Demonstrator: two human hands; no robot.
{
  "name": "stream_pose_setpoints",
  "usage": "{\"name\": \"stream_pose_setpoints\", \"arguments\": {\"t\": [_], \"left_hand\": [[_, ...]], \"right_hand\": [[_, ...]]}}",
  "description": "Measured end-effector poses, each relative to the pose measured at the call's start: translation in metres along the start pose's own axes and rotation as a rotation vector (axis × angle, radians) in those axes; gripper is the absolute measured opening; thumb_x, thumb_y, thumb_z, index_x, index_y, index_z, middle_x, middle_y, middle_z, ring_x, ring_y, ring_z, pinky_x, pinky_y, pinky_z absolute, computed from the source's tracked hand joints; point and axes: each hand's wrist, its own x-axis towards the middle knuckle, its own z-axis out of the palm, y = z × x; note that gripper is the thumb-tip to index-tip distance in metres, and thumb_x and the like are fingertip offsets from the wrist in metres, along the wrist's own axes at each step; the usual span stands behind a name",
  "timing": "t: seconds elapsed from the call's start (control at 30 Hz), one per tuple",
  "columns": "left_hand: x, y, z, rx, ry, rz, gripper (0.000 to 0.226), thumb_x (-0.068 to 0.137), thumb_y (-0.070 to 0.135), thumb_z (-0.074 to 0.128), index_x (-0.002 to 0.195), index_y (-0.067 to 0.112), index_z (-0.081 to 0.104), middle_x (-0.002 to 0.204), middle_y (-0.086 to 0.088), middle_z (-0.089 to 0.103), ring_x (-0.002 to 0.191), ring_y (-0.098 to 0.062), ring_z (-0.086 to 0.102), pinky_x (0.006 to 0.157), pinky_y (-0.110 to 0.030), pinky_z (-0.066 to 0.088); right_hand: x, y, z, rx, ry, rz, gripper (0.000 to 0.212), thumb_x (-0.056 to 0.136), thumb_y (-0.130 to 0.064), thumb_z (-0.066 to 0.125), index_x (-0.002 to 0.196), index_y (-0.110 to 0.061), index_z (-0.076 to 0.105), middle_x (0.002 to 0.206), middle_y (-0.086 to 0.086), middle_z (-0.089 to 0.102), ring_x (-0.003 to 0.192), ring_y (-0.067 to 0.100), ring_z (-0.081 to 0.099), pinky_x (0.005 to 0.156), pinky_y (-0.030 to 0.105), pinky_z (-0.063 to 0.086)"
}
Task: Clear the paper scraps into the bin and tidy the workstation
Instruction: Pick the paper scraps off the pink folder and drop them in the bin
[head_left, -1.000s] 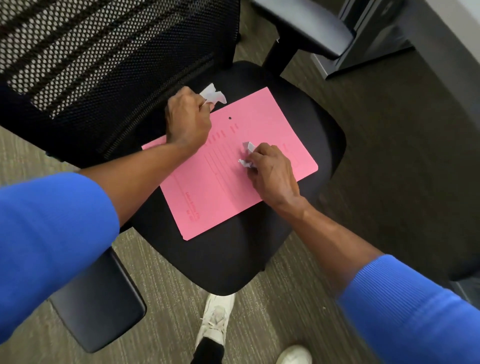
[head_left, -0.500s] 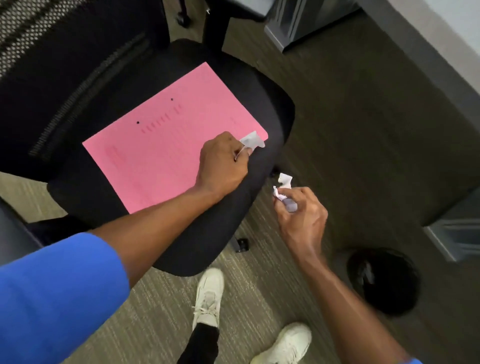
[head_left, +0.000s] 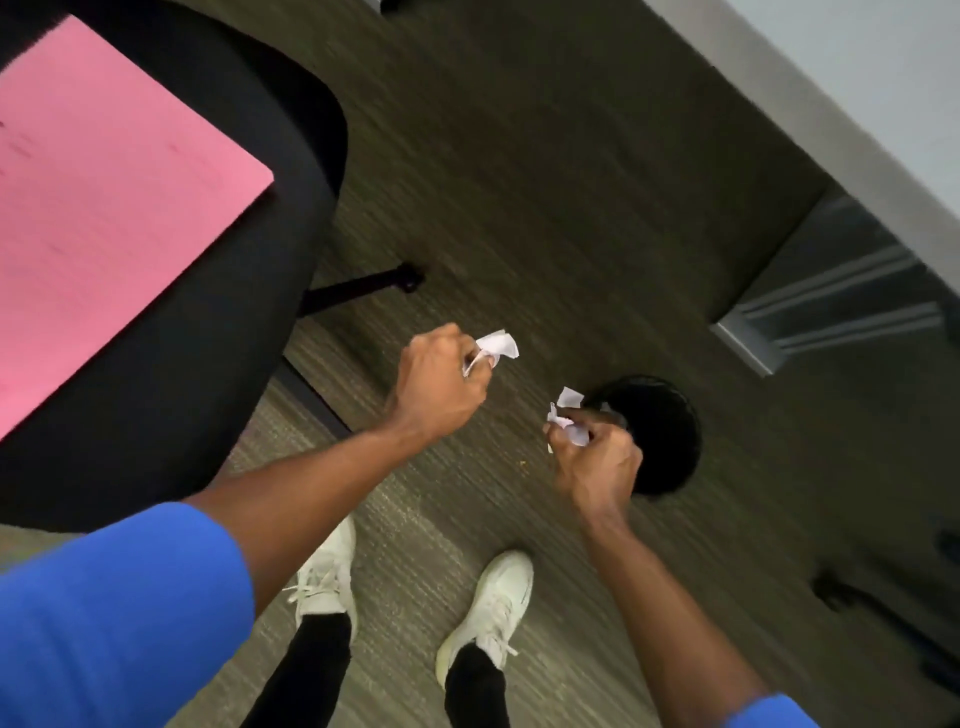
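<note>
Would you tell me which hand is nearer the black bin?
Right. The right hand overlaps the black bin's rim; the left hand is off to its left.

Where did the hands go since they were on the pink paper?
Both hands left the chair and swung toward the black bin. The right hand is at its rim, the left hand trails over the carpet. Each still grips white paper scraps. The pink folder stayed on the seat.
</note>
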Motion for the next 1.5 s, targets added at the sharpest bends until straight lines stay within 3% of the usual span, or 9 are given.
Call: {"name": "stream_pose_setpoints", "arguments": {"t": [0.17,0.27,0.4,0.5,0.6,0.8,1.13,1.27,1.5], "left_hand": [[-0.014,0.032,0.071,0.046,-0.125,-0.074,0.033,0.093,0.036,0.069,0.082,0.006,0.077,0.086,-0.018,0.077,0.084,-0.040,0.072,0.076,-0.043,0.053],[-0.019,0.047,0.110,0.026,-0.173,-0.111,0.035,0.094,0.039,0.069,0.083,0.006,0.076,0.087,-0.015,0.078,0.086,-0.038,0.072,0.079,-0.040,0.053],[-0.027,0.063,0.155,-0.005,-0.263,-0.078,0.039,0.093,0.043,0.064,0.080,0.009,0.076,0.082,-0.013,0.077,0.071,-0.031,0.071,0.067,-0.034,0.058],[-0.026,0.076,0.187,0.184,-0.377,-0.029,0.046,0.097,0.047,0.054,0.094,0.008,0.079,0.096,-0.013,0.080,0.089,-0.032,0.076,0.076,-0.035,0.057],[-0.020,0.083,0.218,0.229,-0.403,-0.026,0.041,0.101,0.039,0.057,0.106,0.005,0.078,0.110,-0.017,0.078,0.106,-0.035,0.072,0.086,-0.036,0.051],[-0.013,0.100,0.264,0.254,-0.466,-0.012,0.037,0.101,0.031,0.056,0.116,0.003,0.076,0.121,-0.022,0.074,0.116,-0.038,0.067,0.092,-0.039,0.048],[-0.002,0.122,0.295,0.197,-0.686,0.103,0.035,0.104,0.027,0.059,0.135,0.017,0.071,0.147,-0.003,0.065,0.140,-0.022,0.056,0.110,-0.031,0.045],[-0.002,0.121,0.296,0.220,-0.749,0.029,0.030,0.102,0.024,0.058,0.121,0.008,0.075,0.141,-0.012,0.067,0.131,-0.028,0.062,0.102,-0.034,0.050],[-0.012,0.120,0.273,0.212,-0.739,0.072,0.031,0.101,0.027,0.062,0.114,0.002,0.075,0.126,-0.017,0.072,0.120,-0.035,0.066,0.092,-0.037,0.052]], "right_hand": [[0.019,0.060,-0.030,0.046,0.071,0.102,0.007,0.087,-0.017,0.081,0.093,-0.015,0.084,0.093,0.008,0.082,0.087,0.020,0.075,0.080,0.026,0.053],[0.033,0.098,-0.039,0.029,0.076,0.125,0.011,0.083,-0.024,0.080,0.092,-0.019,0.083,0.095,0.008,0.082,0.091,0.027,0.078,0.084,0.041,0.061],[0.050,0.134,-0.051,0.046,0.082,0.136,0.012,0.081,-0.013,0.086,0.092,-0.009,0.083,0.097,0.015,0.081,0.094,0.028,0.076,0.080,0.027,0.048],[0.061,0.160,-0.056,0.046,0.075,0.159,0.015,0.078,-0.013,0.087,0.090,-0.007,0.082,0.092,0.014,0.081,0.090,0.026,0.076,0.072,0.024,0.046],[0.076,0.185,-0.054,0.066,0.077,0.188,0.020,0.076,-0.022,0.085,0.092,-0.010,0.082,0.093,0.011,0.082,0.091,0.027,0.077,0.082,0.034,0.059],[0.102,0.202,-0.061,0.041,0.028,0.191,0.020,0.081,-0.017,0.087,0.098,-0.008,0.082,0.101,0.013,0.081,0.097,0.027,0.076,0.077,0.022,0.046],[0.121,0.214,-0.079,0.031,0.000,0.281,0.037,0.069,-0.032,0.082,0.104,-0.027,0.074,0.095,0.004,0.078,0.088,0.030,0.078,0.083,0.047,0.062],[0.123,0.224,-0.084,0.062,-0.012,0.283,0.045,0.063,-0.043,0.079,0.106,-0.028,0.073,0.100,0.002,0.077,0.086,0.030,0.078,0.080,0.050,0.064],[0.108,0.206,-0.089,0.038,0.027,0.215,0.029,0.078,-0.014,0.082,0.105,-0.019,0.075,0.095,0.003,0.079,0.088,0.024,0.077,0.081,0.048,0.063]]}}
